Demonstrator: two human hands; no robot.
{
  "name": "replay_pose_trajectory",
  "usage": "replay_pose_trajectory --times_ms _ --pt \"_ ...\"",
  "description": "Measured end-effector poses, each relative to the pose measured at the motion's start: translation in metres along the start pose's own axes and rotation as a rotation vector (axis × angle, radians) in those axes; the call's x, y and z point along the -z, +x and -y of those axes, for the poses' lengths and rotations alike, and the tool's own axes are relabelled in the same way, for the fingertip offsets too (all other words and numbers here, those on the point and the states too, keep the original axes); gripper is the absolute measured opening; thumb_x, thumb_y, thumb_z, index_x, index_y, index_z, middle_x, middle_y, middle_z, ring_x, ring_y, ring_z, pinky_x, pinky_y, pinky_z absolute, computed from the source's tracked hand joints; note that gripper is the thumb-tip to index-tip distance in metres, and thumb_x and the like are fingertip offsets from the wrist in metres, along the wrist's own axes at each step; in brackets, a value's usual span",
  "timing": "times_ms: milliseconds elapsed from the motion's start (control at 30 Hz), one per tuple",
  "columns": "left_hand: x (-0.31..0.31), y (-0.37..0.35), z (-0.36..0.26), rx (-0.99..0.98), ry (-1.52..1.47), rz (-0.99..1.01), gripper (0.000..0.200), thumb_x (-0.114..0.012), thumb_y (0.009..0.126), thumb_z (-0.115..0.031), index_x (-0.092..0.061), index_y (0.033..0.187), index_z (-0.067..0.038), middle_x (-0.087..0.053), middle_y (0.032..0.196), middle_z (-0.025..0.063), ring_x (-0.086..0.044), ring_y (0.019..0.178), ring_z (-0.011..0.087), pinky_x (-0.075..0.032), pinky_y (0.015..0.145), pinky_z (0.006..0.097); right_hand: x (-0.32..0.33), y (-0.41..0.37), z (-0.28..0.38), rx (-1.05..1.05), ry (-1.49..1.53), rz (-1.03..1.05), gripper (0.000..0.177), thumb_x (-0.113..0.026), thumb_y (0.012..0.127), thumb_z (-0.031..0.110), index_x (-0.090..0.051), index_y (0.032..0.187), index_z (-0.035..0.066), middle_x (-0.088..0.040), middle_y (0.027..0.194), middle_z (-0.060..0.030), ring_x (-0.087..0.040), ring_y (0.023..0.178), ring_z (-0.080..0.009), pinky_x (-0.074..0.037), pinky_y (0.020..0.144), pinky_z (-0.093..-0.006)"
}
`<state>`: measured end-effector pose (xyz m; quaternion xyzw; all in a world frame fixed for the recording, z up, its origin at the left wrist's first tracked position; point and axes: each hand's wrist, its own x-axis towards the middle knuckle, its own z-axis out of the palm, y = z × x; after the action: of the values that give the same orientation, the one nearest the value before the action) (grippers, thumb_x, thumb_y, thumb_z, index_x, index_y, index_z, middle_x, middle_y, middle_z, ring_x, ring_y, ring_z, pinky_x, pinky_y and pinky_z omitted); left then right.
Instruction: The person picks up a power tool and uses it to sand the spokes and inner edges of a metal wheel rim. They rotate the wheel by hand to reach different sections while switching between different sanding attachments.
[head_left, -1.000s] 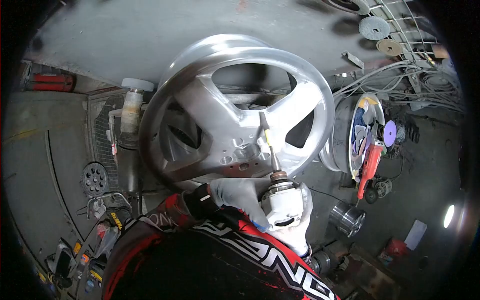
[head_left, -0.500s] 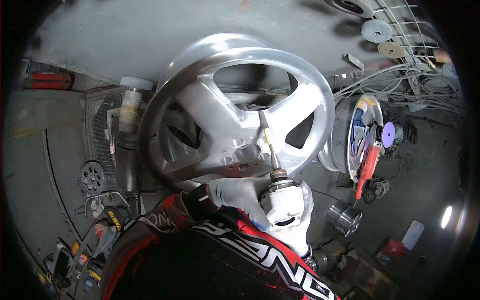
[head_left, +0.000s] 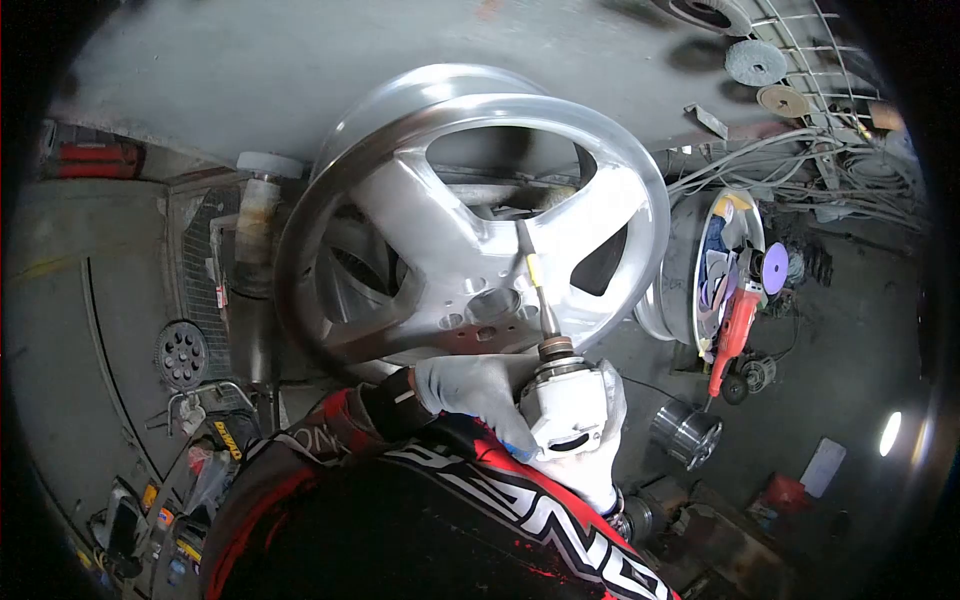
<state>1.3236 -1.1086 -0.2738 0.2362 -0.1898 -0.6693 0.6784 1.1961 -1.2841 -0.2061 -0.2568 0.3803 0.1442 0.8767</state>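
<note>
A large silver alloy wheel (head_left: 420, 230) with broad spokes stands tilted in front of me. Both of my gloved hands are closed around a white die grinder (head_left: 565, 410), just below the wheel's lower rim. My left hand (head_left: 480, 385) grips it from the left side, thumb across the body. Wrapped round the right side and underneath is my right hand (head_left: 605, 465), its fingers partly hidden by the tool. From the grinder a tapered shaft with a yellow band (head_left: 534, 272) points up to the wheel's face, its dark tip at the inner edge of the upper window.
On the right, another wheel (head_left: 680, 270) holds rags and discs, with a red angle grinder (head_left: 735, 340) and purple disc leaning there. Hoses (head_left: 800, 170) hang above it. A metal cylinder (head_left: 688, 435) lies lower right. Power tools (head_left: 200, 470) crowd the lower left.
The view has shifted very slightly. Both hands keep their hold on the die grinder, and its tip stays at nearly the same spot on the wheel.
</note>
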Motion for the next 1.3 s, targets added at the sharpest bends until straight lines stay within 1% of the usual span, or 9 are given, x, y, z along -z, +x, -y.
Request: replay_pose_trajectory --times_ms 33,67,200,300,500,600,700,867,1300 --pt "0.0 0.001 0.002 -0.003 -0.001 -0.001 0.085 -0.09 0.073 -0.004 -0.046 0.145 -0.002 -0.063 0.129 0.0122 -0.06 0.119 0.0196 -0.048 0.106 0.0355 -0.01 -0.001 0.002 -0.031 0.206 -0.009 0.063 -0.081 0.089 0.019 -0.048 0.139 -0.001 -0.066 0.125 -0.0158 -0.07 0.108 -0.0241 -0.06 0.092 -0.0399" --pt "0.001 0.002 0.006 -0.034 -0.001 0.014 0.085 -0.09 0.073 -0.003 -0.045 0.146 -0.002 -0.063 0.13 0.0117 -0.06 0.12 0.0196 -0.047 0.106 0.0356 0.008 -0.003 -0.006 0.159 -0.209 -0.2 0.073 -0.088 0.081 0.023 -0.049 0.137 0.0 -0.067 0.123 -0.0145 -0.07 0.106 -0.0222 -0.06 0.091 -0.0397" --pt "0.002 -0.012 0.007 0.083 -0.15 0.041 0.087 -0.09 0.073 -0.003 -0.044 0.147 -0.002 -0.063 0.13 0.0104 -0.058 0.122 0.0188 -0.047 0.107 0.0356 0.025 0.006 -0.014 0.078 -0.597 -0.267 0.091 -0.097 0.068 0.031 -0.049 0.14 0.0 -0.07 0.119 -0.0151 -0.072 0.105 -0.0227 -0.059 0.092 -0.0399" --pt "0.006 -0.009 0.035 -0.105 -0.212 0.06 0.085 -0.09 0.072 -0.003 -0.046 0.146 -0.003 -0.063 0.13 0.01 -0.058 0.121 0.018 -0.047 0.107 0.0354 0.042 0.011 -0.018 0.051 -0.509 -0.194 0.093 -0.096 0.069 0.033 -0.048 0.141 -0.001 -0.07 0.121 -0.016 -0.072 0.107 -0.0245 -0.057 0.095 -0.0405" --pt "0.012 0.005 0.027 -0.072 -0.16 0.096 0.078 -0.088 0.073 -0.002 -0.05 0.141 -0.004 -0.066 0.124 0.0084 -0.061 0.116 0.0168 -0.048 0.105 0.0342 0.019 0.005 -0.012 0.14 -0.618 -0.216 0.094 -0.097 0.068 0.034 -0.048 0.141 -0.001 -0.069 0.122 -0.0161 -0.072 0.107 -0.0249 -0.057 0.095 -0.0406" --pt "0.008 -0.002 0.018 -0.023 -0.136 0.028 0.076 -0.087 0.074 -0.002 -0.051 0.141 -0.004 -0.067 0.123 0.0083 -0.062 0.115 0.017 -0.047 0.105 0.0339 0.009 0.008 -0.006 0.166 -0.282 -0.318 0.091 -0.096 0.07 0.031 -0.049 0.141 0.0 -0.069 0.121 -0.0162 -0.071 0.107 -0.0236 -0.058 0.094 -0.0403" --pt "0.005 -0.008 0.013 -0.055 -0.203 0.079 0.077 -0.087 0.074 -0.003 -0.05 0.141 -0.004 -0.066 0.124 0.0088 -0.062 0.115 0.0173 -0.048 0.105 0.0342 0.0 0.011 0.001 -0.256 0.245 -0.08 0.091 -0.096 0.07 0.03 -0.049 0.141 0.0 -0.069 0.121 -0.0164 -0.07 0.11 -0.0236 -0.057 0.095 -0.0398" --pt "0.004 -0.011 0.006 0.015 -0.094 -0.003 0.08 -0.087 0.074 -0.002 -0.048 0.144 -0.004 -0.065 0.127 0.0091 -0.061 0.116 0.0177 -0.049 0.104 0.0344 0.011 0.008 -0.006 0.075 -0.739 -0.189 0.091 -0.095 0.071 0.029 -0.047 0.143 0.001 -0.069 0.123 -0.015 -0.07 0.111 -0.0246 -0.057 0.097 -0.039" --pt "0.006 -0.013 0.011 -0.057 -0.168 0.075 0.085 -0.09 0.072 -0.004 -0.046 0.146 -0.004 -0.062 0.133 0.01 -0.056 0.126 0.0184 -0.044 0.111 0.0371 0.011 0.009 -0.021 0.35 -0.811 -0.127 0.1 -0.096 0.07 0.031 -0.041 0.147 -0.003 -0.069 0.124 -0.0175 -0.07 0.112 -0.0273 -0.057 0.097 -0.0414"
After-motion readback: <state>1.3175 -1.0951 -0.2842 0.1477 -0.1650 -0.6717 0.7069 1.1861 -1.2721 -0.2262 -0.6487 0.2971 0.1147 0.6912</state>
